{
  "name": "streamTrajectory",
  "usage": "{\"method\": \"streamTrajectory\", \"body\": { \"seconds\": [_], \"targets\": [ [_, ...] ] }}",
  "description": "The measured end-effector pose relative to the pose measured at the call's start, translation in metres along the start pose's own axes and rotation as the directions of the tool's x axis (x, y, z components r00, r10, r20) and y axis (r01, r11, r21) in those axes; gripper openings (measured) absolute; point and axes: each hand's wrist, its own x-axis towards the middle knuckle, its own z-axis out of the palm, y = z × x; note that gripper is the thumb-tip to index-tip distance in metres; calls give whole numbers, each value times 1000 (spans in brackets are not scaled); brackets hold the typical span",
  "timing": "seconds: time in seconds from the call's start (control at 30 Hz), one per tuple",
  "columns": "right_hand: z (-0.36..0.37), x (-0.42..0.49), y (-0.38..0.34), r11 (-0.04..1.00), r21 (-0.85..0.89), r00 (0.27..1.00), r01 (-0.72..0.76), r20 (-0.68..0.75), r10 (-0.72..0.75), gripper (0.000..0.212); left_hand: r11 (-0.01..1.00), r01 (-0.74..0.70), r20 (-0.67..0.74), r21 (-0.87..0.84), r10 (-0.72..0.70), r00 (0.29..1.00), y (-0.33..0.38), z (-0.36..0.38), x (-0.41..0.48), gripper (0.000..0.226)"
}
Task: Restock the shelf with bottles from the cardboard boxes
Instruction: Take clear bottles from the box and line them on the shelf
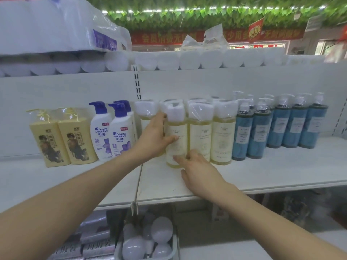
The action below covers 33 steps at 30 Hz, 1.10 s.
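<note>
A pale yellow bottle [176, 139] with a white plastic-wrapped cap stands at the front of the white shelf [281, 171]. My left hand [154, 139] grips its left side, thumb across the label. The fingertips of my right hand [197, 169] touch its base from the front right. Several more pale yellow bottles [223, 132] stand to its right and behind it. No cardboard box is in view.
Blue pump bottles [293, 126] stand at the right, white shampoo bottles [120, 134] and yellow packs [62, 137] at the left. Wrapped paper rolls [187, 59] lie on the top shelf. A bin of light bulbs [150, 239] sits below the shelf.
</note>
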Motion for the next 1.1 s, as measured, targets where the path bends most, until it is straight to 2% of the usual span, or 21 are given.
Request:
{"method": "streamTrajectory", "body": {
  "seconds": [0.3, 0.63, 0.87, 0.97, 1.1],
  "targets": [
    [3, 4, -2, 999, 32, 1000, -29, 5, 29, 61, 999, 14, -23, -38, -15, 1000, 9, 1, -6, 57],
    [-4, 4, 0, 995, 85, 998, -57, 10, 57, 58, 997, 65, -80, -40, -68, 995, 22, 8, -16, 57],
    [-21, -24, 2, 997, 1, 996, -80, -51, 80, 55, 990, 110, -23, -90, -113, 993, 25, 4, -35, 76],
    [-34, -39, 4, 990, -92, 989, -108, -114, 97, 47, 989, 118, -16, 88, -117, 993, 21, 8, -58, 69],
    [-45, -62, 0, 968, -189, 978, -162, -158, 133, 47, 929, 28, 80, 368, -62, 995, 31, 18, -96, 72]
  ]
}}
